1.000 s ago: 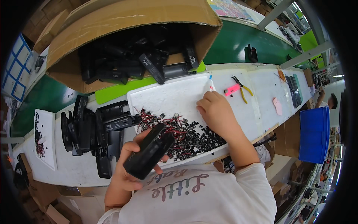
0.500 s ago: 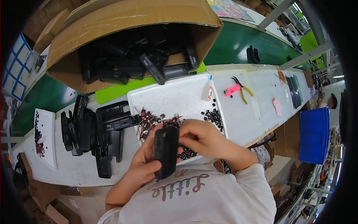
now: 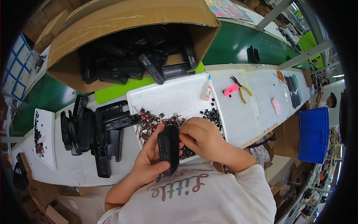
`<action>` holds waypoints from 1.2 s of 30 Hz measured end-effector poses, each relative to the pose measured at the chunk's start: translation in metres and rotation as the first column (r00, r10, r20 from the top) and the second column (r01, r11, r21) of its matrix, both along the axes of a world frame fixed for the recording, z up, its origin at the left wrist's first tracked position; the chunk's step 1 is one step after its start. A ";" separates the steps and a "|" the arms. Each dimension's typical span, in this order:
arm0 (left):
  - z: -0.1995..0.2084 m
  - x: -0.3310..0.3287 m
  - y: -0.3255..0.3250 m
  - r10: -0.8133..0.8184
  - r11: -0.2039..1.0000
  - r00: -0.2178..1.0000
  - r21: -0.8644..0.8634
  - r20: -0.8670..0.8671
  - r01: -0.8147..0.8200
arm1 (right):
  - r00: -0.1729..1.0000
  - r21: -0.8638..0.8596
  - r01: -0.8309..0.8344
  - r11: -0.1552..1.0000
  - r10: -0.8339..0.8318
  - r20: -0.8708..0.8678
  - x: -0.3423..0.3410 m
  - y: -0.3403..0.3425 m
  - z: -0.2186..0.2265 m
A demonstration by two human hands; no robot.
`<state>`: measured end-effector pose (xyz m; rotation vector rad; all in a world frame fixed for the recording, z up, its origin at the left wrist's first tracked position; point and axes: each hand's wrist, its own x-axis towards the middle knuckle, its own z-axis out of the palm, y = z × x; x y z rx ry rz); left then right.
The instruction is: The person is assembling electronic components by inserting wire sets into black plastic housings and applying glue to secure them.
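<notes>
White workbench (image 3: 257, 108) with a parts tray (image 3: 167, 93), over whose near edge the left hand (image 3: 146, 164) wraps a black housing (image 3: 169, 149), best held steady for the right hand (image 3: 203, 136), fingertips nearly together beside it, any grip hidden.

A long white surface (image 3: 257, 87) runs across the room, its edges bowed by the lens. Behind it lies a glossy green band (image 3: 231, 50), then a second white table (image 3: 256, 15). Pale metal posts (image 3: 309, 54) slant in at the upper right near a lime panel (image 3: 308, 42). Bright strip lights (image 3: 338, 76) glow along the right, where crowded shelves (image 3: 320, 189) bend with the rim. The floor (image 3: 93, 204) is pale, with open cartons (image 3: 61, 212) at lower left. A blue-framed rack (image 3: 16, 69) stands far left.
</notes>
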<state>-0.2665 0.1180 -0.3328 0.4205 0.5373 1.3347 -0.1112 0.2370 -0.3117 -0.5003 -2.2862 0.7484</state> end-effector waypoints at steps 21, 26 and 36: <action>-0.021 0.009 0.004 0.315 0.897 0.806 0.435 -0.502 -0.079 | 0.982 -0.219 0.013 0.976 -0.054 -0.181 -0.005 -0.015 0.003; -0.020 0.009 0.002 0.315 0.895 0.792 0.441 -0.523 -0.065 | 0.969 -0.151 -0.027 0.988 -0.011 -0.248 -0.007 -0.014 0.001; -0.018 0.010 0.002 0.346 0.892 0.764 0.444 -0.545 -0.087 | 0.979 -0.190 -0.034 0.981 -0.006 -0.205 -0.008 -0.016 0.003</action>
